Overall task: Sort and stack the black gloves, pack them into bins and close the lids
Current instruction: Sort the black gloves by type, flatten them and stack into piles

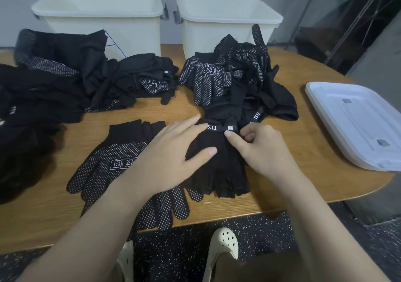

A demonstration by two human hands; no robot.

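A plain black glove [219, 169] with a white-lettered cuff lies near the table's front edge, cuff pointing away from me. My left hand [173, 151] lies flat on it with straight fingers. My right hand [260, 147] pinches the cuff at its right end. Under and left of my left hand lies a stack of white-dotted black gloves [112, 166], fingers hanging over the front edge. A loose heap of mixed gloves [234, 79] sits just behind. Two open cream bins, the left bin [104, 21] and the right bin [225, 23], stand at the back.
A larger pile of black gloves [54, 82] covers the table's left side. A white lid [355, 125] lies flat at the right edge of the wooden table [152, 112]. Below the front edge are a speckled floor and my white shoes [221, 249].
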